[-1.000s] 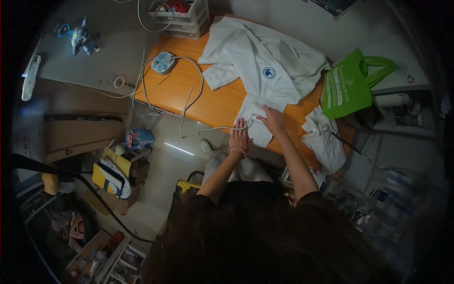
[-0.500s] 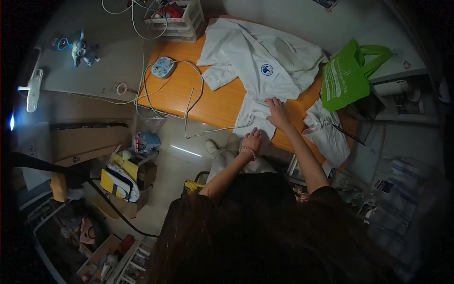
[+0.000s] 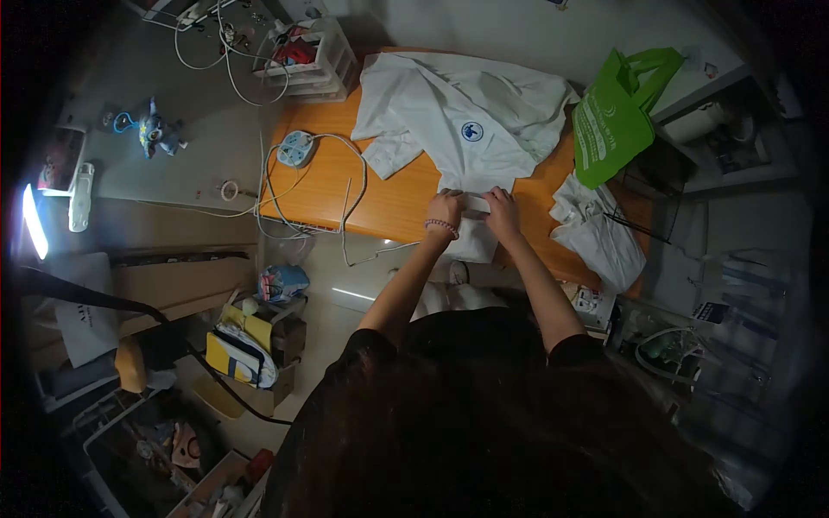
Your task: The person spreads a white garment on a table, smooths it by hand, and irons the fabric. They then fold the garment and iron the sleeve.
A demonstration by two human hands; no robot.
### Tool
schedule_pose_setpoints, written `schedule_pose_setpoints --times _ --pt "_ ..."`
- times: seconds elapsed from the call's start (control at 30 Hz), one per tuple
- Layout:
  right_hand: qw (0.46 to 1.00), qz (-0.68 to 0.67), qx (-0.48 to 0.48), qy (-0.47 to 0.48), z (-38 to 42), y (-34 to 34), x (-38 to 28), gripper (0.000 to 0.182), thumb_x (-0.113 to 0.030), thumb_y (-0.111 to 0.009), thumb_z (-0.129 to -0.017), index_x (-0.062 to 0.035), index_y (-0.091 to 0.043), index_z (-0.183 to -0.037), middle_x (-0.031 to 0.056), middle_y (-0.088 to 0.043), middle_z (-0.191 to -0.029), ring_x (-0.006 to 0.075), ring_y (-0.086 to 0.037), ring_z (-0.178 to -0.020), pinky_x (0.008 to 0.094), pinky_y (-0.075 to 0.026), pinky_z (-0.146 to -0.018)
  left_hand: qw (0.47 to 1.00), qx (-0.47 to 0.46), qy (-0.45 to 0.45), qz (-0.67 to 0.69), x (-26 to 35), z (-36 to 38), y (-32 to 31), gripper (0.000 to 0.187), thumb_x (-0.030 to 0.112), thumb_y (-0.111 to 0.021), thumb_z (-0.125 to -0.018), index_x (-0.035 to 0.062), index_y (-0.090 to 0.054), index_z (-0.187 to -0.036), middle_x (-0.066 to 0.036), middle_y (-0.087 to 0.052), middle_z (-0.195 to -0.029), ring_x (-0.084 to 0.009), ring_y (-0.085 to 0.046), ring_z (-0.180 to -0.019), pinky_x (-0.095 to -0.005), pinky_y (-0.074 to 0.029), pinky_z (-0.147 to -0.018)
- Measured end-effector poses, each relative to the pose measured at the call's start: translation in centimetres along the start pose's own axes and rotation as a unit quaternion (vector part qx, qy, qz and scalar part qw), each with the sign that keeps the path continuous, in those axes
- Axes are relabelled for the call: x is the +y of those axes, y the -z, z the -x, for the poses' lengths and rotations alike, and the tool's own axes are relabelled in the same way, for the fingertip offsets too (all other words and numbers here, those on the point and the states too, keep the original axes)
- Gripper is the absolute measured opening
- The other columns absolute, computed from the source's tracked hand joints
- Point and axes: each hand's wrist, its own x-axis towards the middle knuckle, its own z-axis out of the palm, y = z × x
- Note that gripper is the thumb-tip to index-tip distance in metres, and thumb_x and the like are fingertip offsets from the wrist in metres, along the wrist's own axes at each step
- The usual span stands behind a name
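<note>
A white shirt [image 3: 432,104] with a round blue emblem lies spread and wrinkled over the wooden table. Part of it runs toward me and hangs past the front edge. My left hand [image 3: 446,210], with a beaded bracelet at the wrist, is closed on this near part. Level with it on the other side, my right hand [image 3: 502,211] pinches the same cloth. A folded strip of white fabric shows between my two hands. The fingertips are partly hidden in the cloth.
Left on the orange-brown table [image 3: 397,203] sit a power strip [image 3: 295,148] and its looped cable. Clear drawers [image 3: 324,65] stand behind. To the right are a green bag [image 3: 615,121] and a crumpled white bundle [image 3: 600,237]. A yellow-and-white bag [image 3: 239,356] stands lower left.
My left hand has moved up from the cloth's lower edge to beside my right hand. Both hands have closed on the fabric. The view has shifted slightly.
</note>
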Motion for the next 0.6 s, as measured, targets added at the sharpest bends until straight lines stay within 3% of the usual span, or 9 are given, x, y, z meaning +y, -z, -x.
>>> schedule_pose_setpoints --times 0.2,0.3,0.43,0.53,0.6 --pt "0.999 0.027 0.004 -0.033 0.0 -0.2 -0.4 0.038 -0.018 -0.081 -0.065 -0.0080 -0.062 -0.096 0.0080 -0.055 -0.098 0.0309 -0.056 -0.099 0.0443 -0.044 -0.083 0.996 -0.066 0.009 -0.056 0.0 -1.1 0.5 0.011 0.022 -0.065 -0.073 0.0145 -0.072 -0.075 -0.008 -0.071 -0.083 -0.0280 -0.067 -0.079 -0.0386 -0.054 -0.071" --pt "0.999 0.037 0.006 -0.024 -0.1 -0.2 -0.2 0.040 -0.022 -0.082 -0.064 -0.0078 -0.062 -0.096 0.0079 -0.056 -0.099 0.0313 -0.055 -0.099 0.0442 -0.044 -0.082 0.991 -0.110 0.043 -0.063 0.5 -1.6 1.1 0.012 0.021 -0.068 -0.075 0.0102 -0.071 -0.077 -0.010 -0.071 -0.083 -0.0267 -0.068 -0.082 -0.0390 -0.053 -0.075" --pt "0.999 0.049 0.010 -0.017 0.1 0.0 -0.4 0.039 -0.019 -0.081 -0.065 -0.0082 -0.062 -0.097 0.0080 -0.056 -0.099 0.0313 -0.055 -0.099 0.0444 -0.043 -0.081 0.990 -0.100 0.058 -0.076 0.7 -1.3 1.1 0.011 0.022 -0.068 -0.075 0.0118 -0.072 -0.077 -0.010 -0.071 -0.082 -0.0263 -0.068 -0.082 -0.0390 -0.053 -0.075" --pt "1.000 0.010 0.005 -0.020 0.2 1.0 -1.1 0.035 -0.013 -0.078 -0.067 -0.0084 -0.062 -0.099 0.0086 -0.056 -0.100 0.0308 -0.054 -0.101 0.0443 -0.043 -0.082 0.994 -0.052 0.023 -0.090 -0.2 -0.9 -0.2 0.013 0.026 -0.064 -0.078 0.0162 -0.072 -0.077 -0.009 -0.070 -0.078 -0.0281 -0.068 -0.074 -0.0409 -0.054 -0.066" --pt "1.000 0.007 0.017 0.007 0.6 1.1 -1.0 0.038 -0.017 -0.078 -0.068 -0.0098 -0.061 -0.101 0.0089 -0.056 -0.099 0.0311 -0.054 -0.099 0.0439 -0.043 -0.084 0.994 -0.057 0.037 -0.087 0.2 -0.9 0.4 0.013 0.028 -0.065 -0.077 0.0165 -0.072 -0.075 -0.008 -0.070 -0.077 -0.0285 -0.068 -0.073 -0.0419 -0.054 -0.067"
